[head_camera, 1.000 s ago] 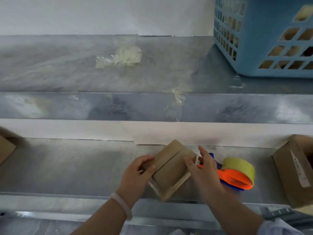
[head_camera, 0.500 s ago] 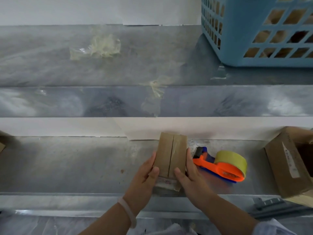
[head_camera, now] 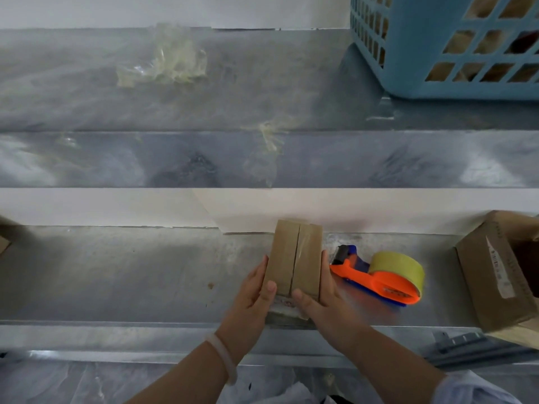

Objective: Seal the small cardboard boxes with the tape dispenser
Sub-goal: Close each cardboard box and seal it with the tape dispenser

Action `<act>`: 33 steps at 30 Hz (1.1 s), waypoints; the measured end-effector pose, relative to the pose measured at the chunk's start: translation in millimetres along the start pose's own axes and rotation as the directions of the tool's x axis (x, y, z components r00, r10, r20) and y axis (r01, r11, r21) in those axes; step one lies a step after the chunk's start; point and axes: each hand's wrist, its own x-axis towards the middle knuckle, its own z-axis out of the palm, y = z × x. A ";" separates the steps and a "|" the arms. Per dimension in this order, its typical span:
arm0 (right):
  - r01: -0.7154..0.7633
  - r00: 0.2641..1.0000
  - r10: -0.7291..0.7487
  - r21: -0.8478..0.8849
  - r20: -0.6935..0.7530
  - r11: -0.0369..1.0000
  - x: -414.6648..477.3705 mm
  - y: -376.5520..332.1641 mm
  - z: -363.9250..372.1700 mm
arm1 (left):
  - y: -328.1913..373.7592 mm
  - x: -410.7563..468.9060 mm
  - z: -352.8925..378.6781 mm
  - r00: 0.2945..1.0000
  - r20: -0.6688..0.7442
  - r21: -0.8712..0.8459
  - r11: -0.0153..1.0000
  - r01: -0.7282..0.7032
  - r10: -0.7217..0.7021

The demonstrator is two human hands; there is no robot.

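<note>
A small cardboard box (head_camera: 296,255) lies on the metal shelf (head_camera: 131,275) with its two top flaps closed and the seam running away from me. My left hand (head_camera: 253,293) holds its left side with the thumb on the top flap. My right hand (head_camera: 323,298) holds its right side, thumb on the near end of the top. The orange and blue tape dispenser (head_camera: 376,277) with a yellow-green tape roll lies on the shelf just right of the box, untouched.
A larger open cardboard box (head_camera: 495,275) sits at the right edge. A blue plastic basket (head_camera: 408,53) stands on the upper shelf at back right. Crumpled clear tape scraps (head_camera: 166,65) lie on the upper shelf, and another scrap (head_camera: 267,153) hangs from its front edge.
The box was tilted diagonally between my hands a second ago; I turned it straight and set it flat on the shelf. Both hands slid to its sides.
</note>
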 end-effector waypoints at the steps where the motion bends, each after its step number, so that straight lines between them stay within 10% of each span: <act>1: -0.003 1.000 0.003 0.009 -0.009 1.000 -0.1 0.4 -0.2 | 0.8 -0.1 0.0 1.000 0.003 0.013 1.000 -0.008 0.008; 17: 0.023 1.000 -0.024 -0.111 -0.004 0.994 -3.3 3.6 -21.4 | 7.0 -10.3 -2.5 0.998 0.060 -0.133 0.991 0.028 -0.020; 21: 0.180 0.918 -0.223 -0.155 -0.329 0.971 -10.0 -9.2 -52.1 | 6.9 -9.5 -3.7 0.998 0.013 -0.130 0.990 0.056 -0.055; 25: -0.115 0.831 -0.242 -0.581 -0.501 0.806 -8.3 -8.5 -106.6 | 10.8 -2.4 -6.6 0.997 -0.071 -0.011 1.000 -0.007 0.006; 33: -0.251 0.903 -0.123 -0.737 -0.412 0.628 -5.6 2.4 -153.9 | 30.7 19.1 -3.4 0.968 -0.204 0.218 0.971 -0.098 0.143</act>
